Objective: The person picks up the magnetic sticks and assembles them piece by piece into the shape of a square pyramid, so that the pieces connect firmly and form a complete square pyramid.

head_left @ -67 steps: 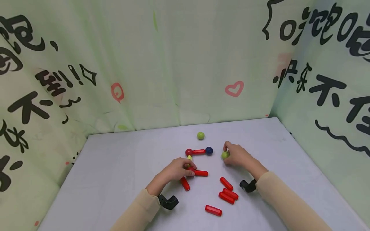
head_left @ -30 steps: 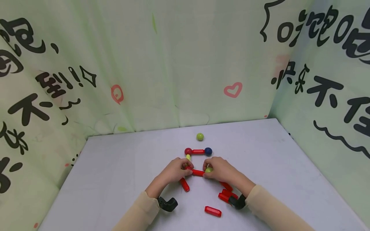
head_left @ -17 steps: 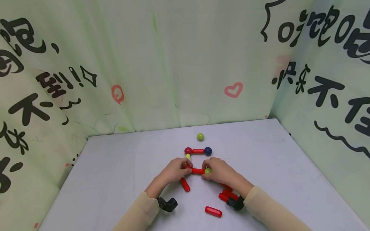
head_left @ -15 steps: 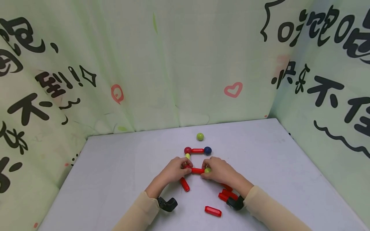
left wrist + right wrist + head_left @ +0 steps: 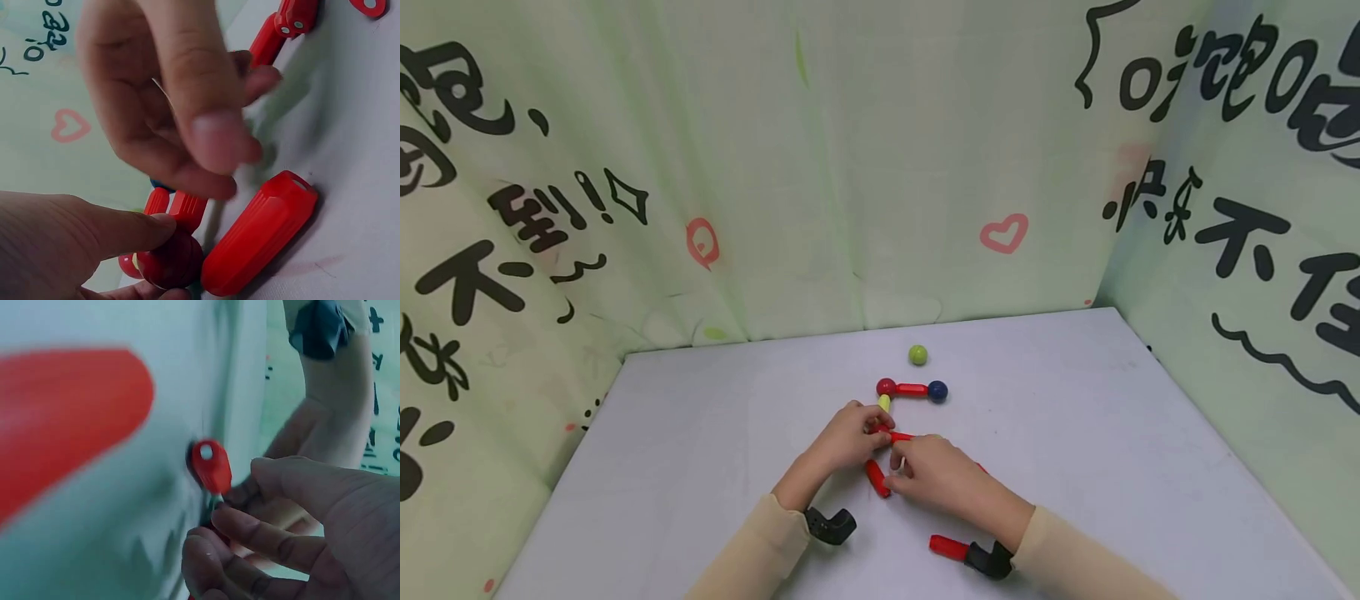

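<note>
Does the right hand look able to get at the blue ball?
Probably yes: the right hand appears to hold nothing, and bare table shows between it and the blue ball.

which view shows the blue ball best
The head view: the blue ball shows whole there, against a red rod. The left wrist view shows just a sliver past the right hand; the right wrist view, none.

Let go of the nearer green ball, now out of sight. Brought the right fingers point(image 5: 187, 177) leftward and nearer, loosely bent, to just beside the near end of the slanting red rod point(image 5: 876, 478). Covered most of the middle crosswise red rod point(image 5: 900, 436) and nearly all of the three-rod cluster point(image 5: 982, 468), and overlapped the frontmost red rod point(image 5: 947, 547) with the black wrist camera point(image 5: 988, 561).
</note>
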A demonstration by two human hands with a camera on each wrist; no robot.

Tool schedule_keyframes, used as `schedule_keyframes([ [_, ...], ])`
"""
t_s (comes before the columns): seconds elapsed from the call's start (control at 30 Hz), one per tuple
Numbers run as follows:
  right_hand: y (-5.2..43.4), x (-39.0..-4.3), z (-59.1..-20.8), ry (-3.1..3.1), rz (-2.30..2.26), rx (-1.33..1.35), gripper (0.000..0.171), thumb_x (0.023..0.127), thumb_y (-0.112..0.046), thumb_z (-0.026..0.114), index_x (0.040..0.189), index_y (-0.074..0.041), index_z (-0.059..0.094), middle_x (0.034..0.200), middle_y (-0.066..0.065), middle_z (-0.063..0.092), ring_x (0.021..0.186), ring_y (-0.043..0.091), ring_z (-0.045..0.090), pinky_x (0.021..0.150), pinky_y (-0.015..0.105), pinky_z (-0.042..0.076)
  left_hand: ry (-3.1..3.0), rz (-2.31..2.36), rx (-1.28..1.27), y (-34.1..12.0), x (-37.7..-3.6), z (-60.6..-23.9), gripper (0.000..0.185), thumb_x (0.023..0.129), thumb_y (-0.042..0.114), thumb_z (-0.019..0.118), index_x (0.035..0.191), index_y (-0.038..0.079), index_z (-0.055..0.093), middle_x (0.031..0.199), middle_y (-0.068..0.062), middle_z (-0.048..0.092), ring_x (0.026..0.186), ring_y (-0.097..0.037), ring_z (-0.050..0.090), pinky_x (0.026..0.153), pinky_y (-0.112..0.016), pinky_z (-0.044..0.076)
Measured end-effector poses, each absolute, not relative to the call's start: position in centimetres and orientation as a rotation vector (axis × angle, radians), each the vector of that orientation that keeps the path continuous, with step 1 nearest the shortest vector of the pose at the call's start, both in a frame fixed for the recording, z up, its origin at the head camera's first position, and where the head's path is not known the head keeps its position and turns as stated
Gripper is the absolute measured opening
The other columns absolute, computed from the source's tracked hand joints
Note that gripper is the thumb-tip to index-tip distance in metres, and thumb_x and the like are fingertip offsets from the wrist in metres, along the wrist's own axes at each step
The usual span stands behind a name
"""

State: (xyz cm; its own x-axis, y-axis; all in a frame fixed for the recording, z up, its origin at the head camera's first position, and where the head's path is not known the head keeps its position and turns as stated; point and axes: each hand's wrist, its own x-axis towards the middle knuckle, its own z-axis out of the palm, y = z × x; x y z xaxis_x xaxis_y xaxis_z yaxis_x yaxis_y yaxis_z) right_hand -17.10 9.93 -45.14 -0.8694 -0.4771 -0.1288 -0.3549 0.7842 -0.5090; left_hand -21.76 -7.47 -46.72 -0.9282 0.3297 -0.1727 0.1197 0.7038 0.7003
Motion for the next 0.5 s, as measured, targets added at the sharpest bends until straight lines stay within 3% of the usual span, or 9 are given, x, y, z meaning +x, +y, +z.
schedule_keyframes([
  [0.27,8.9,-16.3,-45.9,2.662,-0.667,-0.683,0.021,0.087,-0.026,0.084,0.100,-0.017,0.069,0.077,-0.009,0.060,0.071,0.007,0.054,0.063,0.020,0.048,2.623,1.034,0.337,-7.7,-21.9,-46.8,0.013,0.096,0.016,0.074,0.109,0.016,0.073,0.098,-0.005,0.057,0.090,-0.019,0.053,0.071,-0.029,0.052],
  [0.5,8.3,-16.5,-46.0,2.668,-0.678,-0.672,0.037,0.085,-0.035,0.085,0.109,-0.015,0.066,0.072,-0.007,0.054,0.064,0.008,0.052,0.057,0.020,0.044,2.661,0.961,0.331,-7.9,-22.0,-46.5,0.013,0.095,0.020,0.075,0.107,0.017,0.074,0.096,-0.004,0.059,0.086,-0.018,0.055,0.071,-0.030,0.052],
])
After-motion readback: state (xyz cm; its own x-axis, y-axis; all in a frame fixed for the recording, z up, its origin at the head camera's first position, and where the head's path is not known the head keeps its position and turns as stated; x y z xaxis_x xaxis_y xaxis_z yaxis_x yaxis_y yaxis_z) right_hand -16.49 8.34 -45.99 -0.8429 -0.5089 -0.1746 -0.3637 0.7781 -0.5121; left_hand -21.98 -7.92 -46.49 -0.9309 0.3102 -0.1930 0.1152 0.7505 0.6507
